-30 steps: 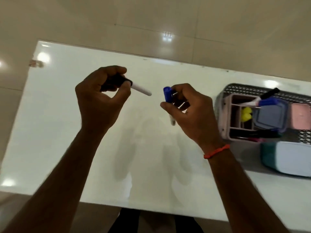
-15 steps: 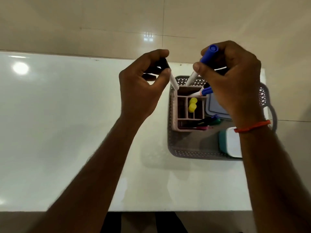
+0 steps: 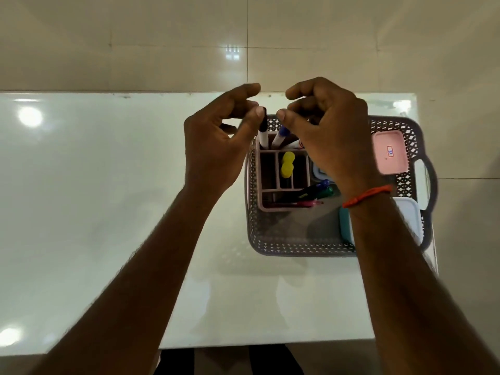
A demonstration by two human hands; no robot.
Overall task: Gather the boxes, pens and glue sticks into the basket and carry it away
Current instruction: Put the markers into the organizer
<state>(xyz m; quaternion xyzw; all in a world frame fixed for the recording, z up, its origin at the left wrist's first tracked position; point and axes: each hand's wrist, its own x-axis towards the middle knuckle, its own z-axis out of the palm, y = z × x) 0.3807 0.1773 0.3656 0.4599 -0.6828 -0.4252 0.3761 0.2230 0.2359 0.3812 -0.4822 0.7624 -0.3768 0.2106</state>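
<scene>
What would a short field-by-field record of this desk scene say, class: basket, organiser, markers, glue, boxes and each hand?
Basket: grey basket on the white table, right side.
Organiser: pink organiser inside it.
Markers: black-capped marker and blue-capped marker upright in the far compartment.
Glue: two yellow-capped glue sticks in a middle compartment.
Boxes: pink box and teal box in the basket.
Left: left hand, thumb at the black cap; grip unclear.
Right: right hand above the blue-capped marker, loosely curled, holding nothing.

Person is wearing a thin orange cord band (image 3: 366, 195) just behind the right hand (image 3: 330, 139); forearms are showing bare. Dark clothing (image 3: 227, 361) is showing near.
</scene>
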